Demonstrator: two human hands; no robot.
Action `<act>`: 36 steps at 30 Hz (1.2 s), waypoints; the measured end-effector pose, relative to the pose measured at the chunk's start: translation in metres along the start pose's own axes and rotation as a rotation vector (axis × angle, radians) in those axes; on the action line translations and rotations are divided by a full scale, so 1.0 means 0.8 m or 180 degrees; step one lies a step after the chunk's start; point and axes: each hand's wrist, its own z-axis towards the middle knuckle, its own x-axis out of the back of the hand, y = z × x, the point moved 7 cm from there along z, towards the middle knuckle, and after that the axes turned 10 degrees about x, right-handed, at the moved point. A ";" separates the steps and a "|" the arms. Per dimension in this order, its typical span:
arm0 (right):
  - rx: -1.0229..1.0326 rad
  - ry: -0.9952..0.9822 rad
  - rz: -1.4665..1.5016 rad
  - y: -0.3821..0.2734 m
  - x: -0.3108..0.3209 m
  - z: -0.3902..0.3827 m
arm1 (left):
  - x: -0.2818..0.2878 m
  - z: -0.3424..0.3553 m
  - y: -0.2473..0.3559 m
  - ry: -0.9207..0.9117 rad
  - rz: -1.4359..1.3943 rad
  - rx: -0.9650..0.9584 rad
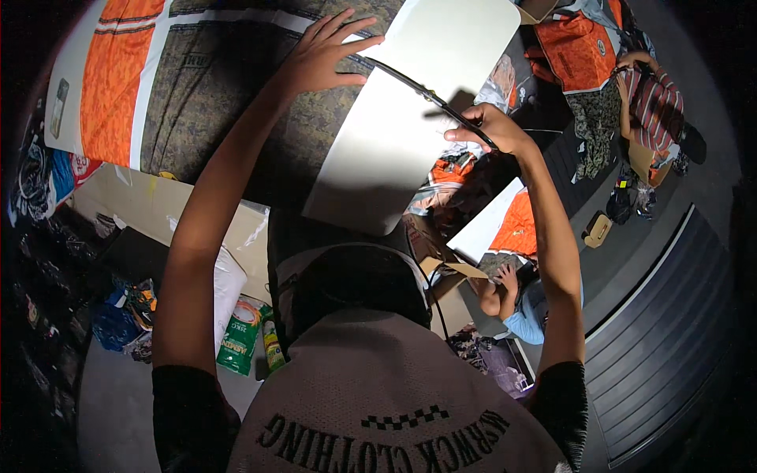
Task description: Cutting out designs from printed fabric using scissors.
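Across the white table (441,39) lies a dark camouflage fabric (236,102) with an orange panel (118,94) at its left and white strips between. My left hand (327,59) rests on the fabric near its right edge, palm down and fingers spread. In my right hand (501,130) I hold long black scissors (418,85), fingers around the handles. The blades point up and left over the bare white tabletop. Their tips reach the fabric's right edge, close to my left fingertips; whether they touch the cloth I cannot tell.
At the right, a person in a striped shirt (658,102) is beside hanging orange garments (576,51). Lower down, another person's hand (507,277) is near a second white table (481,225). A green bag (240,335) stands on the floor at lower left.
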 end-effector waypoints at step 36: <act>-0.0201 0.2820 0.2929 -0.135 -0.302 0.098 | 0.016 0.072 0.005 -0.1663 0.0046 -0.1010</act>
